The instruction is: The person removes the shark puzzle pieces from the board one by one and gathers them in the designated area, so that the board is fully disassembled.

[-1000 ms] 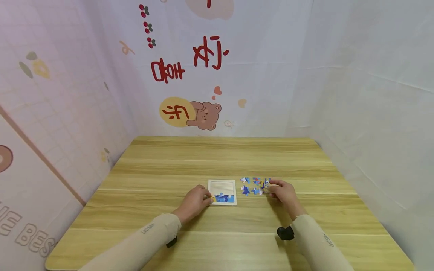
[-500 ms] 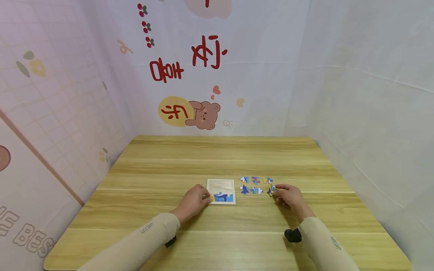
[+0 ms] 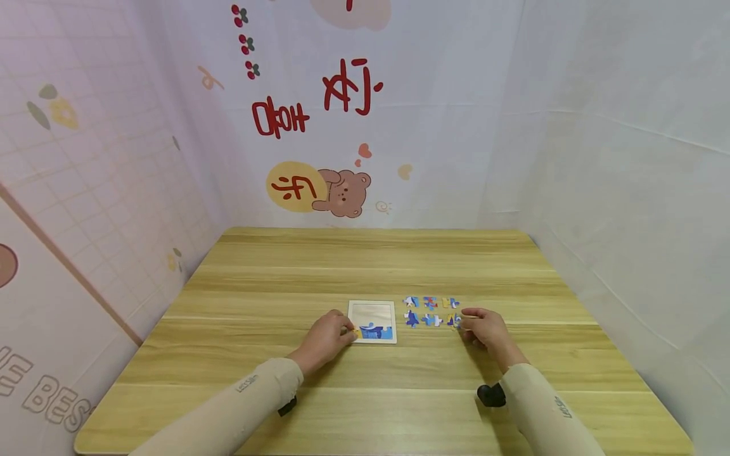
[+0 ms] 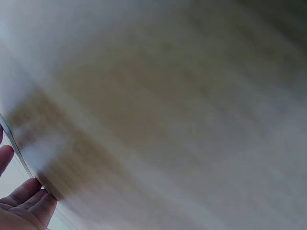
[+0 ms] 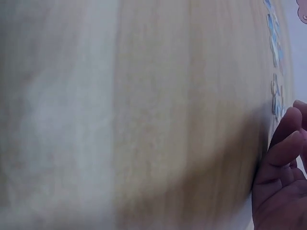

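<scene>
A white-rimmed jigsaw frame lies flat on the table, with blue and yellow puzzle pieces along its near side. At its lower left edge, my left hand holds the rim between thumb and fingers. My right hand is low over the table, fingertips right at the nearest right piece, which is yellow and blue. The fingers are loosely bent in the right wrist view, close to the row of pieces.
Several loose pieces lie in two rows right of the frame, among them a blue piece and a red-and-blue piece. The wood-grain table meets printed cloth walls at the back and sides.
The right hand has moved a yellow-and-blue piece right, out to the end of the near row, where it now lies flat beside the fingertips. The left hand stays at the frame.
</scene>
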A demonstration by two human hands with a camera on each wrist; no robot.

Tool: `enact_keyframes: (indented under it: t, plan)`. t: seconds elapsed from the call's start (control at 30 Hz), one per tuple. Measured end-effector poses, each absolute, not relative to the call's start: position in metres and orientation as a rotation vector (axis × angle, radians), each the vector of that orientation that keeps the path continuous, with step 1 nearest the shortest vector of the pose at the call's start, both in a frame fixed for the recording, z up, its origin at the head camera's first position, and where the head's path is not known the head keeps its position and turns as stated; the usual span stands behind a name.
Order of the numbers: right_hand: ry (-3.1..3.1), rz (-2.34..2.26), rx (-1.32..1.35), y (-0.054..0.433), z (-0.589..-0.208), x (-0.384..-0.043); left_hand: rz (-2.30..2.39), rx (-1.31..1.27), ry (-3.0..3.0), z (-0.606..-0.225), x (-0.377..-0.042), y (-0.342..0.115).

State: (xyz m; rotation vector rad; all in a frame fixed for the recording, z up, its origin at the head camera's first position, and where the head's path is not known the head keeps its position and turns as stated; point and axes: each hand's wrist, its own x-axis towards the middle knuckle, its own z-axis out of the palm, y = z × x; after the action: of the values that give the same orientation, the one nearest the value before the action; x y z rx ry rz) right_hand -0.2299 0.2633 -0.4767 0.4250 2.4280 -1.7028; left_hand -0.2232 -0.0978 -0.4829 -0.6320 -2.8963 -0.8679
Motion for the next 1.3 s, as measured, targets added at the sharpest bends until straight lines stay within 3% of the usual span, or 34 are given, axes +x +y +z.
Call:
enact_keyframes:
  t: [0.23,0.73,1.3]
  plan:
    - [2.408,-1.739,0.344,0.242,-0.472,-0.233,-0.855,-0.629,-2.91,-0.483,-0.223,-0.099]
    - [2.363,-1.712,0.075,0.147,-0.478,-0.23,-0.772,-0.684,-2.947,-0.48,-0.226,-0.082]
    - [2.483,-1.513,0.035,0.133,-0.482,-0.226,-0.585,-0.683,-2.933,-0.483,-0.229,-0.072]
